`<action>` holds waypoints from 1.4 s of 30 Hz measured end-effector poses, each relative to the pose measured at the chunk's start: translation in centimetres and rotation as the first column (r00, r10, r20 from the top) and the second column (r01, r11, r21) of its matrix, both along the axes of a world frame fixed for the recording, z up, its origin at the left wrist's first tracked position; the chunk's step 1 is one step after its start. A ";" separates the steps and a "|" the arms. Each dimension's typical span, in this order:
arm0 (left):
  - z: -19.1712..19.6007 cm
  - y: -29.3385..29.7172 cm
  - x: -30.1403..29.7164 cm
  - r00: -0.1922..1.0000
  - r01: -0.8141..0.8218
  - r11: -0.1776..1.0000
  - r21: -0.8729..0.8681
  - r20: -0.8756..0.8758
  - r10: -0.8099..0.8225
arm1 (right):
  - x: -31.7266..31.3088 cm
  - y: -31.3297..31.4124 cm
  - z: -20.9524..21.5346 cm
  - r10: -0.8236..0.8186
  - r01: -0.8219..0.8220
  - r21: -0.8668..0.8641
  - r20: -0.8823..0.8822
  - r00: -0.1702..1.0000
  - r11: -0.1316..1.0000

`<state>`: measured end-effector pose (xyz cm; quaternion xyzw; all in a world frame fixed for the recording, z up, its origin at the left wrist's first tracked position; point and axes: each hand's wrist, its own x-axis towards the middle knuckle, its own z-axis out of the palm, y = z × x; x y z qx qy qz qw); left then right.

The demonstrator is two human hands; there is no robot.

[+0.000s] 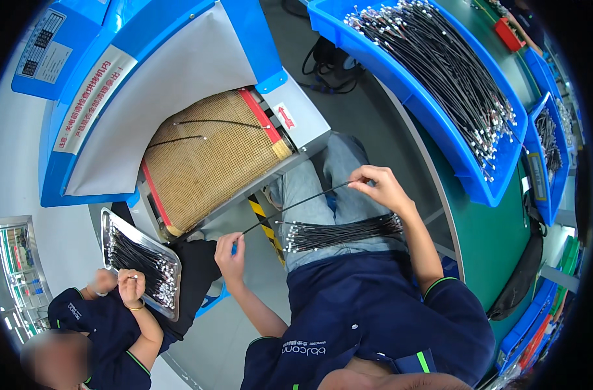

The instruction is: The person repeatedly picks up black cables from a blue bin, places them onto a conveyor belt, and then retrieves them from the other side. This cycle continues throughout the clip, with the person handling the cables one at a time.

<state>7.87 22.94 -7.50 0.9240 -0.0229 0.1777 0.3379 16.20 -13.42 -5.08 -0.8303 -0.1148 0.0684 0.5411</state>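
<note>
A thin black cable [297, 206] is stretched slantwise in front of me between my two hands. My left hand [229, 257] pinches its lower left end, and my right hand [381, 188] grips the upper right end between thumb and fingers. Across my lap lies a bundle of black cables [342, 234] with small white connectors at the ends, just below the held cable. Ahead on the left, two loose black cables [225, 122] rest on the tan mesh conveyor belt [208, 166] of a blue machine.
At the left, a co-worker's hand [131, 286] is over a metal tray [173, 300] of similar cables. To my right a blue bin [413, 101], heaped with cables, stands on a green worktable [488, 240]. The blue machine [251, 39] arches over the belt.
</note>
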 end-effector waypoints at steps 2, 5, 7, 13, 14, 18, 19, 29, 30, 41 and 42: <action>0.1 0.3 -0.2 1.000 -0.005 1.000 -0.002 0.014 0.005 | 0.0 0.0 -0.1 0.017 -0.017 -0.018 0.020 1.000 1.000; 0.1 0.4 -0.1 0.999 -0.002 1.000 0.002 0.034 0.002 | 0.0 0.0 -0.1 0.062 -0.061 -0.033 0.045 0.997 0.998; 0.2 0.5 -0.1 0.999 0.001 1.000 0.004 0.045 -0.001 | 0.0 -0.3 -0.5 0.113 -0.111 -0.036 0.074 0.991 0.993; 0.4 0.8 -0.3 0.999 -0.005 1.000 0.007 0.044 0.005 | -0.6 -0.5 -0.8 0.178 -0.178 -0.019 0.170 0.969 0.984; 0.4 0.8 -0.3 0.999 -0.007 1.000 0.002 0.037 0.007 | -0.7 -0.6 -0.9 0.182 -0.181 -0.023 0.177 0.967 0.983; 0.5 0.8 -0.3 0.999 0.002 1.000 0.008 0.036 -0.003 | -0.7 -1.1 -0.8 0.237 -0.230 -0.058 0.155 0.959 0.971; 0.5 0.8 -0.3 0.999 0.003 1.000 0.007 0.032 -0.004 | -0.7 -1.0 -0.6 0.242 -0.237 -0.047 0.156 0.958 0.970; 1.3 1.3 2.7 0.997 0.059 0.998 0.023 -0.043 -0.058 | -0.2 -1.1 -1.6 0.245 -0.217 -0.127 0.292 0.925 0.968; 1.5 1.5 3.8 0.996 0.077 0.996 0.037 -0.044 -0.076 | 0.1 -0.8 -1.6 0.218 -0.189 -0.121 0.297 0.930 0.974; 1.3 6.3 20.9 0.970 0.228 0.965 0.128 -0.117 -0.214 | 4.2 7.0 -3.5 -0.174 0.196 -0.003 0.449 0.876 0.981; 0.9 7.2 22.0 0.970 0.230 0.961 0.153 -0.113 -0.214 | 4.7 7.9 -4.1 -0.178 0.199 -0.004 0.432 0.884 0.980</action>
